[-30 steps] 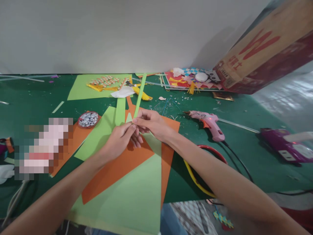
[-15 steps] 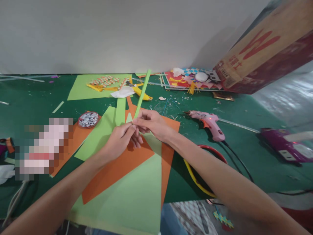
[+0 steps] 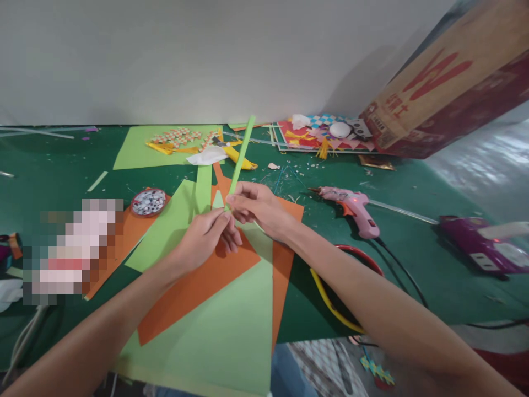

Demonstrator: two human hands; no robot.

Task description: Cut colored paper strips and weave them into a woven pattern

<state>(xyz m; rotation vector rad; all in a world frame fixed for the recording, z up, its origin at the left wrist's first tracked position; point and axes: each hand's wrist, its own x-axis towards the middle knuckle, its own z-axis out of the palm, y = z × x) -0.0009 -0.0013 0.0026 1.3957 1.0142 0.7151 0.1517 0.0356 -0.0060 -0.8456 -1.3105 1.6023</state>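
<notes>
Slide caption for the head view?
Left hand and right hand pinch a green strip above orange paper, pink glue gun to the right.

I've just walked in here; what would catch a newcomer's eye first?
Probably the left hand and right hand, meeting mid-picture at the lower end of a bright green strip, above an orange sheet and a pale green sheet. Next, the pink glue gun lying on the green tabletop to the right. Then the big brown-and-red box in the upper right corner.
</notes>
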